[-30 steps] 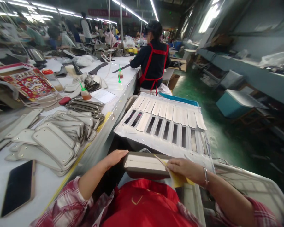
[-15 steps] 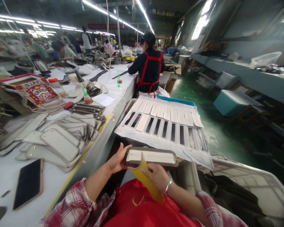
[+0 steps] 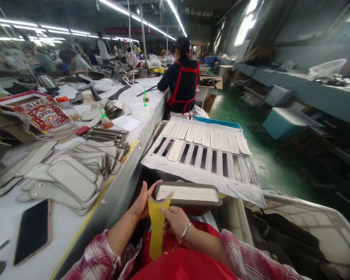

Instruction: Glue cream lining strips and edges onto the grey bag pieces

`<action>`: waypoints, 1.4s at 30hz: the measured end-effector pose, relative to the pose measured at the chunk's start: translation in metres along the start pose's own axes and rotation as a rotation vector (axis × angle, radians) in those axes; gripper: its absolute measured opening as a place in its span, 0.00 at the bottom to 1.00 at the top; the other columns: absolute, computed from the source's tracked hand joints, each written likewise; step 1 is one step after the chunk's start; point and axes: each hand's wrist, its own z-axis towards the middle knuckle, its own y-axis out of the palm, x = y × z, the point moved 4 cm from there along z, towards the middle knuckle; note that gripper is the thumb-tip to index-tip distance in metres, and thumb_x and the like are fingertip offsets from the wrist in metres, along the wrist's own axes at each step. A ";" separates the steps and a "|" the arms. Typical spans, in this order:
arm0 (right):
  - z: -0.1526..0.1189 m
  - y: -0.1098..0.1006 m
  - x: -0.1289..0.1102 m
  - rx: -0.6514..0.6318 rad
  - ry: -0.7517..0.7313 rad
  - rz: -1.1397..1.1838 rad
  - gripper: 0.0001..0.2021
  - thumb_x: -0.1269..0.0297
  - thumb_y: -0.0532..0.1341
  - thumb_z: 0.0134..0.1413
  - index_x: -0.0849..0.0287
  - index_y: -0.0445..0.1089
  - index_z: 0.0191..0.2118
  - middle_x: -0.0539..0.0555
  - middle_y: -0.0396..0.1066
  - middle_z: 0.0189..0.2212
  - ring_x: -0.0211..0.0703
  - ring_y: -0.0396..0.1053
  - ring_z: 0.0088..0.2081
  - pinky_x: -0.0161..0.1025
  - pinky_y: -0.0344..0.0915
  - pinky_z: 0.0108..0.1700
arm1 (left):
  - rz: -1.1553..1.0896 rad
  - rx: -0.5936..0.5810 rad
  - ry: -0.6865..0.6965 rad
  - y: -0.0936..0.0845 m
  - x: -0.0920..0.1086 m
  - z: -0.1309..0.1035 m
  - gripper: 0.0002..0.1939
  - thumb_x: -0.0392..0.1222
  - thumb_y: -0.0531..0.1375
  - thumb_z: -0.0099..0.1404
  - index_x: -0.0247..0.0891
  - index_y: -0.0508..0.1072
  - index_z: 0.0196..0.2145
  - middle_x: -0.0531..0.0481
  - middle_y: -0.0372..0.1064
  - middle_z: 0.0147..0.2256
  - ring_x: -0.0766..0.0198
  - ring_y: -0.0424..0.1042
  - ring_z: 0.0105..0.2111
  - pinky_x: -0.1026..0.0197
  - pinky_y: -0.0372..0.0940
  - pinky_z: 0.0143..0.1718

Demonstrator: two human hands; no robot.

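- On the near left of the table (image 3: 64,223), a smartphone (image 3: 33,229) lies just beside a heap of pale grey panels (image 3: 72,177), near the yellow-taped right edge.
- Beyond that edge, the left hand (image 3: 141,202) has hold of the left end of a grey-brown boxy case (image 3: 189,194), fingers half curled, thumb lifted.
- The yellow notched template (image 3: 156,233) stands nearly upright, its notch overlapping the case's left end; I cannot tell whether they touch. Within the last second it has moved here from the right end, so most of the case's pale strip now shows uncovered.
- The right hand (image 3: 177,221) pinches the template, thumb in front.
- The case is off the table, strip upward, at the near edge of a white slotted rack (image 3: 198,177).
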 end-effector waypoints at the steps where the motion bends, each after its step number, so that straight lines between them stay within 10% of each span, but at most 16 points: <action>1: 0.001 0.001 0.001 -0.020 0.010 0.033 0.10 0.64 0.53 0.56 0.63 0.64 0.28 0.47 0.65 0.14 0.31 0.58 0.12 0.29 0.62 0.15 | 0.008 0.013 0.013 -0.001 -0.001 0.001 0.32 0.63 0.45 0.62 0.40 0.58 0.57 0.41 0.65 0.50 0.51 0.65 0.49 0.50 0.56 0.52; 17: 0.018 -0.002 0.006 -0.204 0.193 0.084 0.16 0.54 0.54 0.53 0.64 0.68 0.33 0.50 0.65 0.11 0.37 0.65 0.13 0.30 0.62 0.16 | 0.162 0.228 0.066 0.000 -0.001 0.021 0.29 0.62 0.46 0.62 0.40 0.63 0.52 0.45 0.67 0.45 0.55 0.66 0.46 0.53 0.58 0.49; 27: 0.030 -0.008 0.018 -0.211 0.150 0.136 0.34 0.33 0.59 0.25 0.64 0.69 0.28 0.54 0.70 0.17 0.35 0.63 0.13 0.31 0.59 0.15 | 0.396 0.366 0.052 -0.002 0.001 0.032 0.25 0.59 0.48 0.63 0.41 0.64 0.50 0.49 0.70 0.42 0.58 0.68 0.42 0.58 0.62 0.44; 42: 0.016 -0.011 -0.001 -0.214 0.118 0.136 0.34 0.35 0.60 0.30 0.67 0.69 0.30 0.56 0.70 0.19 0.36 0.64 0.15 0.32 0.59 0.17 | 0.806 0.400 0.118 -0.001 0.009 0.034 0.22 0.56 0.46 0.65 0.41 0.65 0.48 0.51 0.70 0.37 0.61 0.68 0.37 0.62 0.61 0.37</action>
